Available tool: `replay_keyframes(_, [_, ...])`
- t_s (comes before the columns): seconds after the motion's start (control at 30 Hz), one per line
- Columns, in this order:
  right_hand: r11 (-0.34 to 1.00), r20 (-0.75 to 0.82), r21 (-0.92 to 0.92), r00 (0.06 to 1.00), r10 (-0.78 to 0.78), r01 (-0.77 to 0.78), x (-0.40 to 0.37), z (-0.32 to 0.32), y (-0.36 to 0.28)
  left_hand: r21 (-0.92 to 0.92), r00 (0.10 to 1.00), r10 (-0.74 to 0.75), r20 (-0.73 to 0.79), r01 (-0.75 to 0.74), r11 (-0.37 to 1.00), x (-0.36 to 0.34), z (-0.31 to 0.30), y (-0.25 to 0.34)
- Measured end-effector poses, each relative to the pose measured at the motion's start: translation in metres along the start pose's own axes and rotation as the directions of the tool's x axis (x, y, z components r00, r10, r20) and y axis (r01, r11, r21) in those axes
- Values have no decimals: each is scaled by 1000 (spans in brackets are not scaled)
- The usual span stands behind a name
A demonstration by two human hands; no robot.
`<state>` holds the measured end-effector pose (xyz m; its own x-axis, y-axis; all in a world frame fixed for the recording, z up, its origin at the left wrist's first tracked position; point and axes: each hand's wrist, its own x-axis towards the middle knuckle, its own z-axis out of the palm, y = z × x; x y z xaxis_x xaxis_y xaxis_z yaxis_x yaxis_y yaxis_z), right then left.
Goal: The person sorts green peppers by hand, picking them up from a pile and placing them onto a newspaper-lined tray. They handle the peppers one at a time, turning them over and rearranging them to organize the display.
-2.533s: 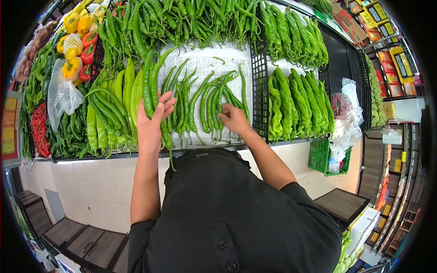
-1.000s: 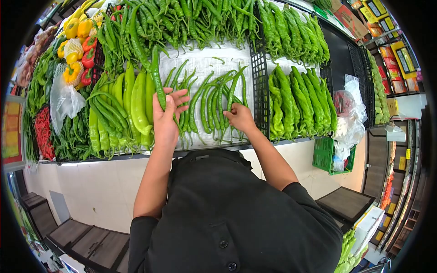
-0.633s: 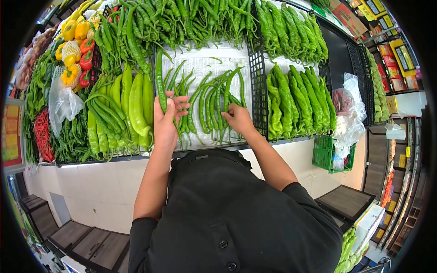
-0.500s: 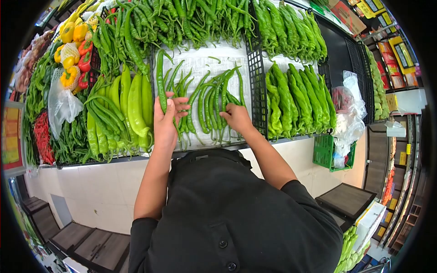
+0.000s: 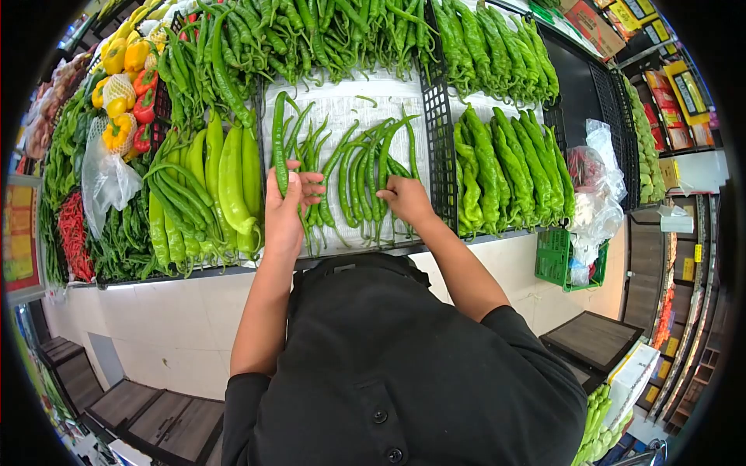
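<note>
Over the papered tray (image 5: 392,92), the left hand (image 5: 286,208), thumb clamping a long pepper (image 5: 280,138) and other fingers apart, now sits slightly further right, nearer the slim peppers (image 5: 313,150), while the right hand (image 5: 407,202) pinches a curved pepper (image 5: 384,152) low down.

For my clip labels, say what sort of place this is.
Probably a grocery shop's produce section: long green peppers lie in rows on a display, red and yellow bell peppers sit toward the left, and bright packets line the upper right.
</note>
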<state>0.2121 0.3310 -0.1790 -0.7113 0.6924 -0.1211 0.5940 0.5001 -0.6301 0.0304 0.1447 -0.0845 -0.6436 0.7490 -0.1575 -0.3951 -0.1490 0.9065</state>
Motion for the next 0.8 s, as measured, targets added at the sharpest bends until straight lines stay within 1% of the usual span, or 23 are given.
replay_keyframes(0.17, [1000, -21, 29, 1000, -6, 7, -5, -2, 1, -2, 1000, -16, 10, 16, 1000, 1, 0, -4])
replay_keyframes(0.27, [999, -5, 39, 1000, 16, -16, -7, -6, -2, 1, 1000, -21, 11, 21, 1000, 1, 0, -5])
replay_keyframes(0.47, [999, -19, 30, 999, 33, -33, -8, -7, -1, 30, 999, -31, 8, 31, 999, 1, 0, -4])
replay_keyframes(0.67, [996, -19, 43, 996, 85, -84, -8, -13, -1, 46, 999, -36, -8, 36, 998, 1, -1, -5])
replay_keyframes(0.8, [994, -51, 76, 996, 80, -76, -9, -14, 2, 60, 999, -36, -15, 37, 998, 0, 2, -3])
